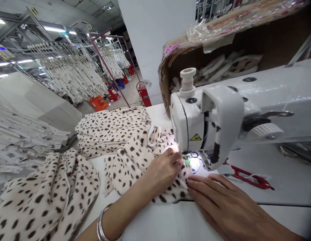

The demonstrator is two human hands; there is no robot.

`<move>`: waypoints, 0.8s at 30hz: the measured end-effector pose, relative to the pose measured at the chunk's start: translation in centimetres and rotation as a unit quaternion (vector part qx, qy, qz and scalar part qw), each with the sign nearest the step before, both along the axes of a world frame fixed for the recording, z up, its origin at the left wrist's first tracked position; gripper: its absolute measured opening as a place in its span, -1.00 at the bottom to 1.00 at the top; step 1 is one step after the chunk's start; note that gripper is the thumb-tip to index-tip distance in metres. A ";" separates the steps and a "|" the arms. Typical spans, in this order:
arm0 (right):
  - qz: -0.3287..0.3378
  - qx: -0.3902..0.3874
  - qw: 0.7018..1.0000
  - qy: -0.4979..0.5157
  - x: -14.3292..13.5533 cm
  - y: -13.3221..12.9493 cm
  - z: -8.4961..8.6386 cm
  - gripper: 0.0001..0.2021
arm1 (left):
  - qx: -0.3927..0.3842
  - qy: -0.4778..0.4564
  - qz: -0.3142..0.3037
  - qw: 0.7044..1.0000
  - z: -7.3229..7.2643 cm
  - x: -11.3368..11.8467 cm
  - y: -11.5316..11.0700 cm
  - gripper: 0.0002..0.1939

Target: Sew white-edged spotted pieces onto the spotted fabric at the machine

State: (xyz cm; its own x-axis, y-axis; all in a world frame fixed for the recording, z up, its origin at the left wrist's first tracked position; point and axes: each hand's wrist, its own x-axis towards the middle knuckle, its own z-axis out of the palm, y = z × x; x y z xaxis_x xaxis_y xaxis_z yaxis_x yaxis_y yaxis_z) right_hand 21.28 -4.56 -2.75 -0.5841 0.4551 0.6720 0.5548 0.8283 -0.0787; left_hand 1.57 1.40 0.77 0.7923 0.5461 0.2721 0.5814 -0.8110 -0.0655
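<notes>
Spotted cream fabric (135,157) with dark brown dots lies bunched on the white table, its right end beneath the sewing machine (190,124). My left hand (164,172) is closed on the cloth just left of the lit needle area, thumb and fingers pinched together. With fingers stretched out flat, my right hand (220,202) rests at the fabric's edge in front of the needle area. A white-trimmed piece (154,135) of the same cloth sits behind my left hand. The machine's head hides the needle tip.
Red thread snips (255,179) lie right of the needle area. Folded spotted fabric (112,129) is piled at the back, and more spotted cloth (45,197) lies at left. Behind the machine stands a cardboard box (168,77) with cut pieces. Garments (70,75) hang on distant racks.
</notes>
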 end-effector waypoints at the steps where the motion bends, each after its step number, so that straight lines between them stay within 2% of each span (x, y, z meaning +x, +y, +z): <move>1: -0.001 -0.001 1.000 -0.006 0.0 0.0 0.0 -0.63 | -0.001 -0.002 0.002 1.000 0.0 0.0 0.0 -0.75; 15: 0.002 0.018 1.000 0.009 0.0 -0.4 0.3 -0.63 | -0.016 -0.037 0.020 0.999 -0.3 -0.3 -0.2 -0.78; 22: 0.003 -0.026 0.999 0.022 0.4 -0.4 1.1 -0.73 | -0.030 -0.064 0.032 0.997 -0.5 -0.6 -0.4 -0.74; 24: -0.028 -0.020 0.999 0.000 1.1 0.2 1.1 -0.79 | -0.034 -0.076 0.031 0.996 -0.4 -0.8 -0.4 -0.66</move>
